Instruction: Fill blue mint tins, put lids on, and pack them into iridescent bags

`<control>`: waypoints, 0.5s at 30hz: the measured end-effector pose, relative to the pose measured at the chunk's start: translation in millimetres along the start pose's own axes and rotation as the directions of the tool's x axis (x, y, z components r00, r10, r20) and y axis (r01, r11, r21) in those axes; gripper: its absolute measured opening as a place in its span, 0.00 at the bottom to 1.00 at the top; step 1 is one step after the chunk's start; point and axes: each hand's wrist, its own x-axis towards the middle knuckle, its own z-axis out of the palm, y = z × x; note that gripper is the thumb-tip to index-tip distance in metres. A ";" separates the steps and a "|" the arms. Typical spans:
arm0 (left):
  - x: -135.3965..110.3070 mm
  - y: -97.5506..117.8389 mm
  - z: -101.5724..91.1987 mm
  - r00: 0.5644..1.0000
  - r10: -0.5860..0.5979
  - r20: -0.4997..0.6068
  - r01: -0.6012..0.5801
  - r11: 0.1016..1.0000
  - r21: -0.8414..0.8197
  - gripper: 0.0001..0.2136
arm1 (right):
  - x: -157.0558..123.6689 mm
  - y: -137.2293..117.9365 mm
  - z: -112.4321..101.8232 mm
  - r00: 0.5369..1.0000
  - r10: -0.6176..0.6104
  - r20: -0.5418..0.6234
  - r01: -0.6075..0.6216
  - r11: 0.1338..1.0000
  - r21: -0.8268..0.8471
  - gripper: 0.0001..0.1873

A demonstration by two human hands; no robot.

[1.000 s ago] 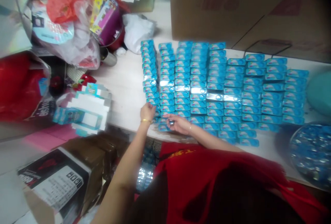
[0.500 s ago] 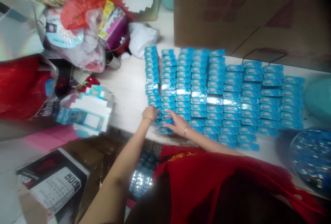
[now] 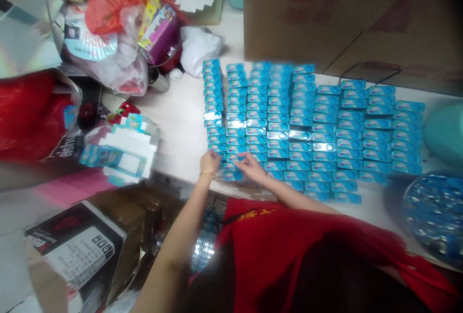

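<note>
Several columns of small blue boxes [image 3: 307, 129] lie in overlapping rows on the pale table [image 3: 181, 125]. My left hand [image 3: 210, 162] rests curled on the near end of the leftmost column, a gold bangle on its wrist. My right hand [image 3: 253, 168] lies beside it on the second and third columns, fingers stretched over a blue box [image 3: 233, 158] at the near end. Whether either hand grips a box is blurred. My red shirt [image 3: 307, 250] fills the lower middle.
A big cardboard carton [image 3: 325, 14] stands at the back. Left of the boxes lie plastic bags [image 3: 108, 23], a stack of flat unfolded blue-and-white cartons [image 3: 123, 151] and a printed box [image 3: 72, 255]. A round tub of blue pieces [image 3: 434, 216] sits at the right, a teal bowl [image 3: 446, 132] above it.
Both hands have stayed at the near left corner of the rows, shifting slightly between columns. My right hand's fingers now reach further over the box ends. The view has shifted a little.
</note>
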 end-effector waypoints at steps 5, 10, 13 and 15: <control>26.3 8.8 -6.0 0.985 -0.125 0.119 0.077 0.936 0.344 0.15 | -8.2 -7.1 -9.4 0.987 0.145 0.072 -0.156 0.970 0.184 0.23; 34.7 15.1 -11.5 0.978 -0.152 0.140 0.080 0.903 0.422 0.21 | -10.2 -8.2 -5.4 0.991 -0.018 0.135 0.011 0.998 0.056 0.31; 19.6 21.2 -14.4 0.990 -0.103 0.101 0.056 0.918 0.393 0.17 | -10.9 -8.0 -1.6 0.985 -0.089 0.149 0.099 0.993 -0.064 0.37; -1.3 23.1 -9.4 0.996 -0.035 0.081 0.004 0.933 0.359 0.13 | -12.6 -6.9 -0.1 0.986 -0.090 0.143 0.107 0.987 -0.120 0.39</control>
